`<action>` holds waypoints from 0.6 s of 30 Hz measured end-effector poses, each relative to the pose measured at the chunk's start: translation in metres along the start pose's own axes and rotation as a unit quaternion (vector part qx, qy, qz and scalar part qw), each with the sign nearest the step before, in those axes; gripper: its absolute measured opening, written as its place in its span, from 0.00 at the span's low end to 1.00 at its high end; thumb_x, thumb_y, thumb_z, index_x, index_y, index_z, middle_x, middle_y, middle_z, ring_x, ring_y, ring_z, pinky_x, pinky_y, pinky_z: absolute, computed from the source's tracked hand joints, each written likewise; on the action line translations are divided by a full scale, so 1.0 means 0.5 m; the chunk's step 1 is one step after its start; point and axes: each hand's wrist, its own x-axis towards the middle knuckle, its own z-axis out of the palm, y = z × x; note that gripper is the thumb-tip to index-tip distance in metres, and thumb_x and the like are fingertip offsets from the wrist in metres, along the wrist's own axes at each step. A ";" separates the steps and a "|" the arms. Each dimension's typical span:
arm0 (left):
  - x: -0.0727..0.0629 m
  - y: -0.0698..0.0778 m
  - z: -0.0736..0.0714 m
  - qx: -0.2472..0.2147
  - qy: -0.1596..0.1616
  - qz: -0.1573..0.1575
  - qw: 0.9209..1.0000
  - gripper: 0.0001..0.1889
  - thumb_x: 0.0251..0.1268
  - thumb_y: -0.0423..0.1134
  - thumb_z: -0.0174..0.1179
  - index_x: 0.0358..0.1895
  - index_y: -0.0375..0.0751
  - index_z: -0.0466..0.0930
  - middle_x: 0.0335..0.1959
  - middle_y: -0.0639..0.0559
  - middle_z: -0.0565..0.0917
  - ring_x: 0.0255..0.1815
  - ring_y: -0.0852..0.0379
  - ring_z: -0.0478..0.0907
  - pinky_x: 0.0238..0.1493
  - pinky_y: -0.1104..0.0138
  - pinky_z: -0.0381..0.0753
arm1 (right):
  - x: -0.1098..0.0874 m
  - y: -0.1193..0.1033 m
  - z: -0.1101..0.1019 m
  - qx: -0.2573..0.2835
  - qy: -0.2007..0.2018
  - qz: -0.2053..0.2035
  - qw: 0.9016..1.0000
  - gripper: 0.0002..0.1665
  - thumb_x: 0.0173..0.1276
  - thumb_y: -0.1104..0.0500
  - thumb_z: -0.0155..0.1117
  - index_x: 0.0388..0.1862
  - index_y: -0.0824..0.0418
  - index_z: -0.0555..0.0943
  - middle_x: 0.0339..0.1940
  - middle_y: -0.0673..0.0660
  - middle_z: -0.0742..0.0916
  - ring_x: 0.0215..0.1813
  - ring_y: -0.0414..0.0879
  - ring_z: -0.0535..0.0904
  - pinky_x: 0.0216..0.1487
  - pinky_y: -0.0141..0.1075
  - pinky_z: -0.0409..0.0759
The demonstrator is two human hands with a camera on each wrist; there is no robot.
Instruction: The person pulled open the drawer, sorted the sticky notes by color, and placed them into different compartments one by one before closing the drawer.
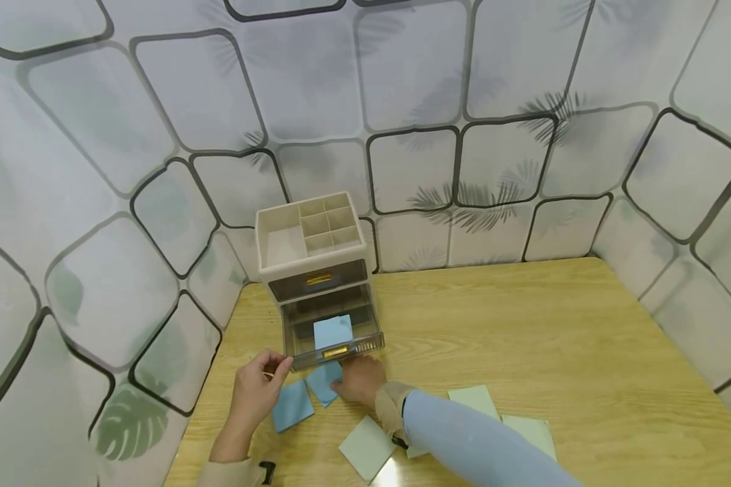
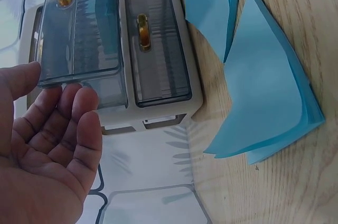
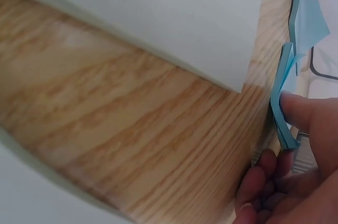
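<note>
A small desk organizer (image 1: pixel 311 264) stands at the back left of the table, its middle drawer (image 1: pixel 365 346) pulled out. One blue sticky note pad (image 1: pixel 333 330) lies inside that smoky, see-through drawer. My left hand (image 1: pixel 256 387) pinches the drawer's front left corner between thumb and fingers; the left wrist view shows the thumb (image 2: pixel 24 78) at its edge. Below the drawer front, my right hand (image 1: pixel 362 380) pinches a second blue sticky note pad (image 1: pixel 321 382). Another blue sticky note pad (image 1: pixel 293 406) lies on the table between the hands, its sheets fanned slightly.
Pale green sticky note pads (image 1: pixel 367 448) lie near the right forearm, one partly covered by the sleeve (image 1: pixel 451 426). Farther right are more green pads (image 1: pixel 531 434). A patterned wall (image 1: pixel 414 169) borders the wooden table (image 1: pixel 493 325).
</note>
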 end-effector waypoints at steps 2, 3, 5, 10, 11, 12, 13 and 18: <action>-0.001 0.000 0.000 0.000 -0.001 -0.001 1.000 0.06 0.75 0.36 0.68 0.36 0.39 0.85 0.31 0.49 0.89 0.34 0.59 0.84 0.34 0.71 0.82 | 0.003 0.004 0.002 0.003 0.007 -0.008 1.000 0.23 0.64 0.40 0.76 0.37 0.59 0.88 0.31 0.56 0.90 0.36 0.53 0.87 0.34 0.46 0.85; -0.002 0.000 -0.001 0.000 -0.001 0.000 1.000 0.07 0.75 0.36 0.68 0.36 0.39 0.85 0.31 0.49 0.89 0.34 0.59 0.84 0.34 0.71 0.82 | 0.004 0.006 0.003 0.008 0.009 -0.012 1.000 0.22 0.63 0.41 0.77 0.36 0.59 0.87 0.28 0.56 0.89 0.34 0.51 0.87 0.32 0.44 0.84; -0.002 -0.001 -0.001 0.000 0.000 -0.001 1.000 0.07 0.75 0.36 0.68 0.36 0.39 0.85 0.31 0.49 0.89 0.34 0.59 0.84 0.34 0.71 0.82 | 0.006 0.009 0.003 0.017 0.013 -0.017 1.000 0.21 0.62 0.42 0.77 0.35 0.59 0.87 0.25 0.55 0.88 0.31 0.49 0.85 0.29 0.41 0.82; 0.000 -0.001 -0.001 0.000 0.001 -0.005 1.000 0.06 0.75 0.36 0.68 0.36 0.39 0.85 0.31 0.49 0.89 0.35 0.59 0.84 0.35 0.71 0.82 | 0.007 0.012 -0.001 0.045 0.009 -0.013 0.999 0.20 0.61 0.44 0.78 0.36 0.60 0.87 0.25 0.55 0.87 0.30 0.49 0.85 0.28 0.41 0.81; 0.000 -0.001 0.000 0.000 0.001 -0.006 1.000 0.06 0.75 0.36 0.68 0.36 0.39 0.85 0.31 0.49 0.89 0.35 0.59 0.84 0.35 0.71 0.82 | 0.007 0.013 -0.001 0.051 0.007 -0.010 0.999 0.20 0.61 0.45 0.78 0.34 0.61 0.87 0.25 0.55 0.87 0.30 0.50 0.85 0.28 0.41 0.82; 0.000 0.000 0.000 0.000 0.001 -0.006 1.000 0.06 0.75 0.36 0.68 0.36 0.39 0.85 0.31 0.49 0.89 0.35 0.59 0.84 0.35 0.71 0.82 | 0.006 0.013 -0.002 0.055 0.007 -0.009 0.998 0.19 0.61 0.45 0.78 0.33 0.61 0.86 0.25 0.55 0.87 0.30 0.50 0.85 0.28 0.41 0.82; 0.000 0.000 -0.001 -0.001 0.001 -0.006 1.000 0.06 0.75 0.36 0.68 0.36 0.39 0.85 0.31 0.49 0.89 0.35 0.59 0.84 0.35 0.71 0.82 | 0.006 0.014 -0.002 0.059 0.008 -0.008 0.998 0.19 0.61 0.46 0.78 0.33 0.61 0.86 0.25 0.55 0.87 0.30 0.50 0.85 0.29 0.42 0.82; 0.000 -0.001 0.000 0.000 0.001 -0.010 1.000 0.06 0.75 0.36 0.68 0.37 0.39 0.85 0.31 0.49 0.89 0.35 0.58 0.84 0.35 0.71 0.82 | 0.001 0.018 -0.004 0.070 0.005 -0.008 0.998 0.17 0.60 0.50 0.77 0.37 0.62 0.87 0.31 0.57 0.90 0.35 0.52 0.88 0.32 0.42 0.84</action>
